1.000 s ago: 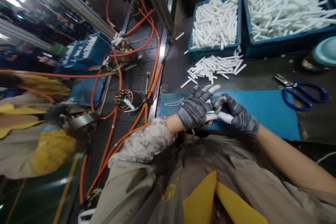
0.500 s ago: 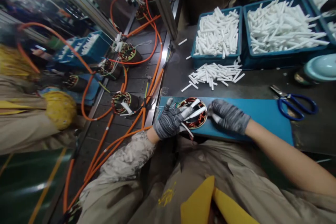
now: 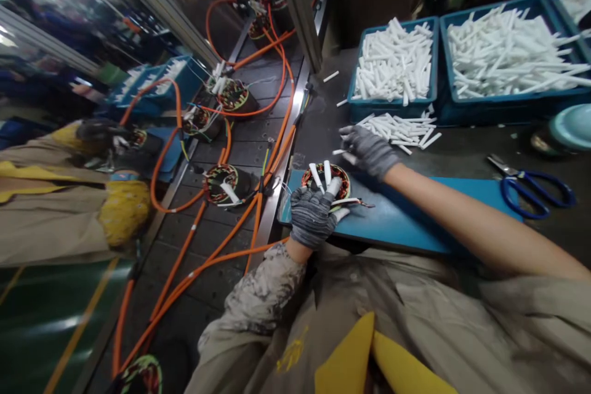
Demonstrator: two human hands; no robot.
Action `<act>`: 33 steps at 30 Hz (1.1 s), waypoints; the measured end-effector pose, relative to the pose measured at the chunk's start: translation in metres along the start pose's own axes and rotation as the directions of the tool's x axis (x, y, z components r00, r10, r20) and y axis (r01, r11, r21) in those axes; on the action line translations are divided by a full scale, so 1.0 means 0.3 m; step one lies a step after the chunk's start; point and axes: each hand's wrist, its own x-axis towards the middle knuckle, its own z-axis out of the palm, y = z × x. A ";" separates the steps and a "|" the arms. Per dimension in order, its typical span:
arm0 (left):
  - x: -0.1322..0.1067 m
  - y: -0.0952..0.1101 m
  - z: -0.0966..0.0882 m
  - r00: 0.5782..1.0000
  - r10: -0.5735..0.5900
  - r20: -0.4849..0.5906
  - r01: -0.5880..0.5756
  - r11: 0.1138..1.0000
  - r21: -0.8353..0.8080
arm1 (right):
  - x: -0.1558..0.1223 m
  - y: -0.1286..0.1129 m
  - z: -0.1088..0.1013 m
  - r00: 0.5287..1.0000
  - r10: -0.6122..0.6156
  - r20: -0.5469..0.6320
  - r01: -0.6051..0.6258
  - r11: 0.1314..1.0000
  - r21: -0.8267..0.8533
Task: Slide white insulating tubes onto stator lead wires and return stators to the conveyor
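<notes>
A wound motor stator [image 3: 347, 183] with copper-coloured coils sits on a blue mat [image 3: 392, 215] in front of me. Two white sleeves [image 3: 316, 176] stand up from its coils. My left hand [image 3: 314, 214], in a grey striped glove with pale fingertips, is closed at the near side of the stator. Between its fingertips runs a white-sleeved lead [image 3: 347, 201], its dark end pointing right. My right hand [image 3: 370, 151], gloved alike, reaches over the left edge of a loose pile of white sleeves [image 3: 410, 134]. Its fingers are apart, and a sleeve end shows near the thumb.
Blue bins [image 3: 353, 95] heaped with white sleeves stand behind the pile. Blue-handled scissors [image 3: 538, 191] and a lidded jar [image 3: 567, 129] lie to the right. Left, orange cables [image 3: 184, 228] cross a conveyor bearing several stators [image 3: 221, 181]; a co-worker's yellow sleeve [image 3: 127, 206] is beyond.
My right hand has moved from beside the stator up and left to the loose sleeves. My left hand's fingers have curled in, and the sleeved lead now points right instead of towards me.
</notes>
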 end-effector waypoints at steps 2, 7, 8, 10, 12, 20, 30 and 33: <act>-0.003 -0.002 0.006 1.000 0.003 0.008 -0.003 1.000 -0.009 | -0.145 -0.022 -0.080 0.996 0.069 -0.063 -0.066 0.997 0.044; -0.013 0.000 0.022 0.999 0.030 -0.045 -0.030 0.999 -0.010 | -0.481 -0.140 -0.184 0.948 0.217 -0.231 -0.155 0.954 0.258; -0.013 -0.001 0.024 0.999 0.028 -0.040 -0.028 1.000 -0.007 | -0.514 -0.158 -0.178 0.946 0.230 -0.228 -0.168 0.950 0.261; -0.013 -0.002 0.026 0.998 0.031 -0.050 -0.031 0.999 0.010 | -0.542 -0.177 -0.153 0.948 0.235 -0.216 -0.174 0.947 0.269; -0.012 -0.005 0.025 0.994 0.055 -0.090 -0.053 0.998 0.025 | -0.536 -0.171 -0.130 0.958 0.194 -0.210 -0.136 0.955 0.263; -0.009 -0.010 0.021 0.999 0.009 -0.052 -0.011 0.999 -0.042 | -0.472 -0.140 -0.124 0.921 -0.383 -0.076 0.346 0.889 -0.299; -0.015 0.001 0.010 0.998 0.063 -0.001 -0.063 0.997 0.039 | -0.248 -0.190 -0.161 0.896 0.053 0.440 -0.059 0.998 -0.001; -0.013 0.002 -0.002 0.995 0.094 0.021 -0.095 0.994 0.054 | -0.239 -0.136 -0.175 0.778 0.084 0.622 -0.357 0.875 0.328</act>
